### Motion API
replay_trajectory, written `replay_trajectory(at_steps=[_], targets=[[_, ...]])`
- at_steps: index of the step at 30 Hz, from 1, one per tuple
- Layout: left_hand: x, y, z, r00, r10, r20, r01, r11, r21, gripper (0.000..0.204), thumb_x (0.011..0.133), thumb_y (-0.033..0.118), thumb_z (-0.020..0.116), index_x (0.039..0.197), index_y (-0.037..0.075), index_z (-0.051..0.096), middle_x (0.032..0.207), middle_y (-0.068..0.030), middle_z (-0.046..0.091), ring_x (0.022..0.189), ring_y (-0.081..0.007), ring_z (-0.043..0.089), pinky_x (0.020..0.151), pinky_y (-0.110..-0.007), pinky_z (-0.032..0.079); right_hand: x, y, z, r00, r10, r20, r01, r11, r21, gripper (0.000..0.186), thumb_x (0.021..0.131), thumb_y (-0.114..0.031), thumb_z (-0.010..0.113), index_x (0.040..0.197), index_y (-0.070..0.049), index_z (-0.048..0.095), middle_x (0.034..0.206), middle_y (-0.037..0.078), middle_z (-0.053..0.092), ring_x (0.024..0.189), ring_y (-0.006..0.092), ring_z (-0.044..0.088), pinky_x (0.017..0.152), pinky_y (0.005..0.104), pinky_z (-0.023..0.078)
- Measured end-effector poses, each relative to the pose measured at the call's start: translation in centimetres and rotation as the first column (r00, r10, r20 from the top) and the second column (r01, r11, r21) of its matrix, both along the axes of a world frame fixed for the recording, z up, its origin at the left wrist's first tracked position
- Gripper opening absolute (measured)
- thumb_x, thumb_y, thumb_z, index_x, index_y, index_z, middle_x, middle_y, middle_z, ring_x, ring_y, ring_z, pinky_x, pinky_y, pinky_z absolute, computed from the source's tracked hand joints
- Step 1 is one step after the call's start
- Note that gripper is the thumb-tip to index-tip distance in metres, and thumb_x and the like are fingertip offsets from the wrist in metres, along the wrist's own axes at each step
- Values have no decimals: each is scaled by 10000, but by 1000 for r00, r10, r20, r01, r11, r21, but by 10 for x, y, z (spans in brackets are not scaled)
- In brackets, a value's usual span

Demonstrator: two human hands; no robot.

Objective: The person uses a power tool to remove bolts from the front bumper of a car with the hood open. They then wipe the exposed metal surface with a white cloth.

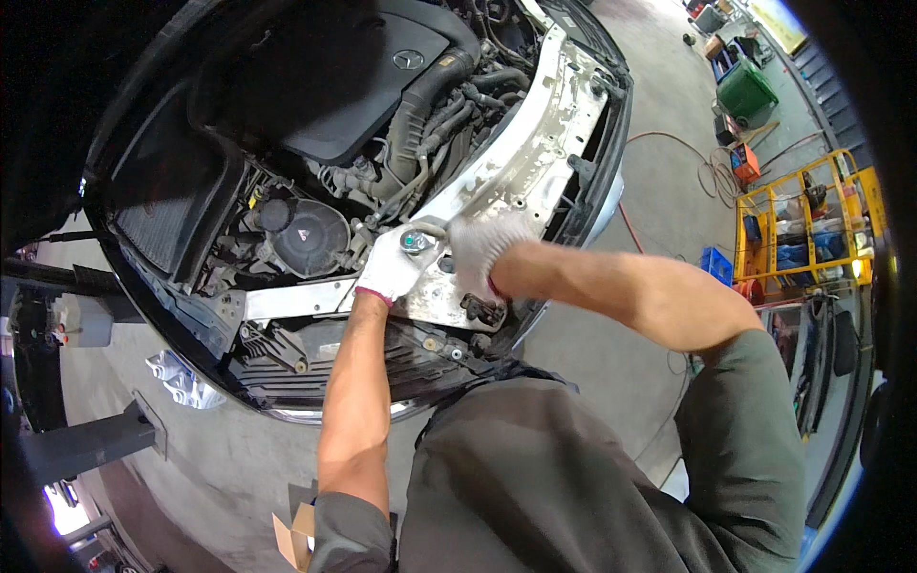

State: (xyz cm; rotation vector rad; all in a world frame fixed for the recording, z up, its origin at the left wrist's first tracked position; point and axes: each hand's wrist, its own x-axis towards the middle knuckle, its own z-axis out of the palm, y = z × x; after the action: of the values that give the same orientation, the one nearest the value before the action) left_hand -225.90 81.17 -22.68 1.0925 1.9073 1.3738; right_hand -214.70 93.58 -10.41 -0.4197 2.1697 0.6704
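the left hand (390, 270), in a white knit glove, is reached up from the lower edge on a bare, nearly straight forearm and is closed around a small round silver part (415, 242), which is pinched at the fingertips just above the silver crossmember (535, 143). the right hand (482, 246), gloved the same way, is brought in from the right on a bent arm, its wrist turned inward and its fingers curled down flat against the crossmember, just beside the round part; whether anything is gripped under it cannot be told. the two hands are held close together, almost touching. the crossmember is seen running diagonally across the open front of a car, with the black engine cover (353, 86) behind it. a yellow cart (807, 224) and a green bin (745, 91) are seen well apart, on the concrete floor (659, 105)
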Motion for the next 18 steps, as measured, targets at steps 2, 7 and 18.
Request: replay_trajectory(at_steps=[2, 7, 18], targets=[[-1, 10, -20, 998, 13, 61, -16, 999, 48, 233, 881, 55, 766, 1114, 54, 756, 1121, -110, 779, 1043, -177, 726, 932, -295, 559, 15, -7, -49, 910, 415, 0, -414, 907, 83, 476, 970, -412, 678, 1163, 17, 747, 1134, 191, 760, 942, 312, 756, 859, 413, 614], [12, -4, 10, 991, 103, -90, -111, 990, -84, 317, 871, 166, 826, 1127, 2, 735, 1055, -101, 792, 972, -216, 741, 905, -327, 570, -59, 7, -1, 921, -372, 117, 369, 928, 49, 601, 797, -556, 821, 1187, -104, 751, 1171, 82, 748, 1013, 201, 721, 908, 377, 599], [11, -6, 1, 973, 199, -119, -195, 980, 42, 396, 877, 197, 828, 1217, 24, 724, 1222, -135, 753, 1116, -240, 716, 993, -356, 543, -39, 16, -4, 941, -298, -163, 280, 952, -124, 354, 902, -347, 789, 1200, -156, 775, 1193, 21, 772, 1105, 223, 726, 937, 507, 566]])
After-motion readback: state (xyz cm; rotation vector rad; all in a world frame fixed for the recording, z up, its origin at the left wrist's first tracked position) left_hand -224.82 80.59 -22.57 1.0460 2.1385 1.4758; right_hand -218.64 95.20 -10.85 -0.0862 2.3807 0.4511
